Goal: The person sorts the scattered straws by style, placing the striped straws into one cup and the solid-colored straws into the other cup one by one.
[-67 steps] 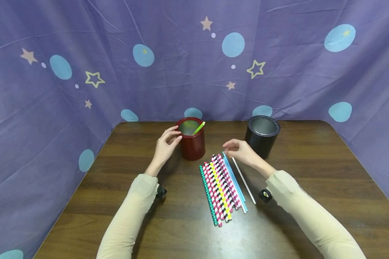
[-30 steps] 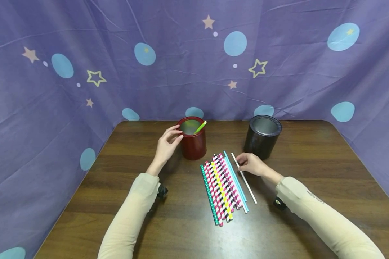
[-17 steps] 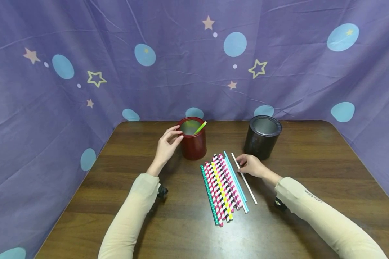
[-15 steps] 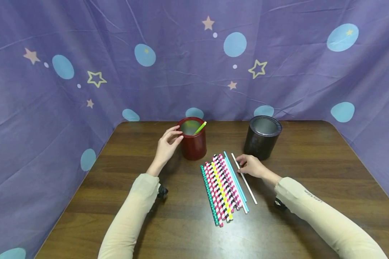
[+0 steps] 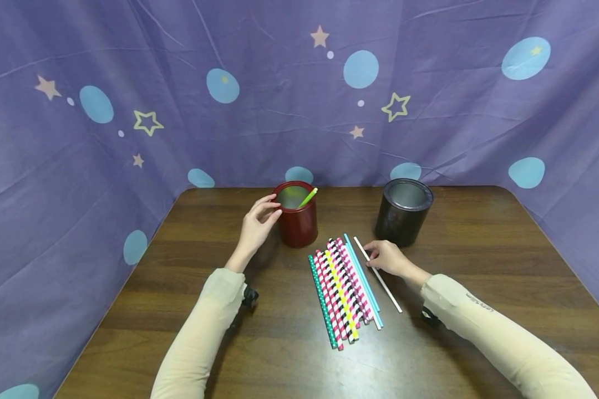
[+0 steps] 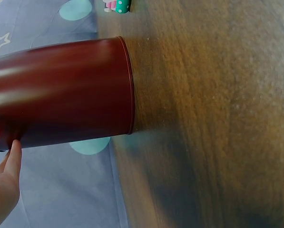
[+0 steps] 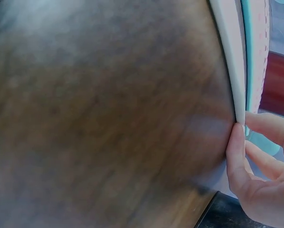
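In the head view my left hand [image 5: 254, 228] holds the rim of a dark red canister [image 5: 298, 228] on its left side; the left wrist view shows a fingertip against the wall [image 6: 70, 92]. A green straw [image 5: 308, 197] leans inside, its end sticking out over the rim. Thumb and forefinger of my right hand [image 5: 390, 259] pinch a thin white straw [image 5: 386, 289] near its far part, low over the table. Just left of it lies a row of paper straws: light blue ones [image 5: 363, 272], several striped ones, and a green dotted one [image 5: 323, 302] at the left end.
A black canister [image 5: 403, 221] stands upright behind my right hand, its mouth facing up. Both canisters and the straws are on a brown wooden table [image 5: 179, 332]. A purple curtain [image 5: 279, 111] with stars hangs along the back edge.
My right hand has come down from the blue straws to the white straw and pinched it. That straw has turned slightly, its near end swinging right. The left hand stays put.
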Motion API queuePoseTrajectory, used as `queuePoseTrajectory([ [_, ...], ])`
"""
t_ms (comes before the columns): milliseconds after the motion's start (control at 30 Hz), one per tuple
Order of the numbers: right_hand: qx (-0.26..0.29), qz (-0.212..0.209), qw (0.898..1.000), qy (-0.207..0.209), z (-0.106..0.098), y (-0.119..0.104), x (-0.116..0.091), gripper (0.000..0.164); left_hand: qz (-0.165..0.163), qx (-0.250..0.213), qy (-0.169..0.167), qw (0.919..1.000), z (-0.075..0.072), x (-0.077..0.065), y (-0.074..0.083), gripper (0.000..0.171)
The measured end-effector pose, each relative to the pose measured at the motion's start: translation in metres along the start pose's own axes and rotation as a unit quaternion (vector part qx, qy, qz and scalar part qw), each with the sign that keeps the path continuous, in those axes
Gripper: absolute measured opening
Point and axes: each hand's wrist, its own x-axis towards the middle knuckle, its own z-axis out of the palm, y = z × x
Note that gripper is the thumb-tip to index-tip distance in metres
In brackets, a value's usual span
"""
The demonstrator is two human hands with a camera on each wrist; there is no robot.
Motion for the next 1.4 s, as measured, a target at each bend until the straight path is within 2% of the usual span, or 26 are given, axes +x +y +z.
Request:
queuePoseTrajectory([
  [333,-0.014,-0.008,1.0,0.016,0.0,0.002,0.001,0.035,-0.001,0.004,0.001,1.0,0.0,0.0,0.001,0.021],
  [967,0.061,0.013,0.998,0.012,-0.004,-0.002,-0.002,0.034,0.005,0.009,0.001,0.9999,0.0,0.0,-0.001,0.021],
  [1400,0.091,0.008,0.995,0.05,-0.015,-0.013,0.001,0.03,-0.007,0.009,-0.001,0.9999,0.0,0.0,-0.001,0.021],
])
